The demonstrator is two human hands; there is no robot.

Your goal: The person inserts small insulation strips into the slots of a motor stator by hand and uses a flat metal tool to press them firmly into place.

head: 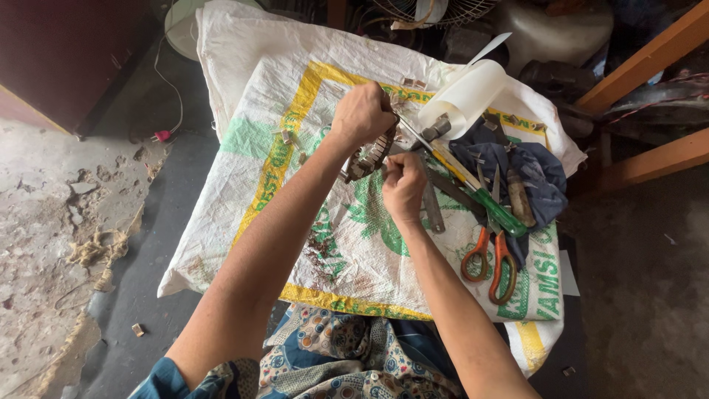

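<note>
Ribbed metal ring (pixel 367 157), rusty, left hand (pixel 362 114) gripping, right hand (pixel 403 185) beside

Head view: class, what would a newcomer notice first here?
Both hands meet at centre over a white woven sack: the left hand grips a ring-shaped metal part, the right hand is closed beside it. To the right lie orange-handled scissors and a green-handled screwdriver.
</note>
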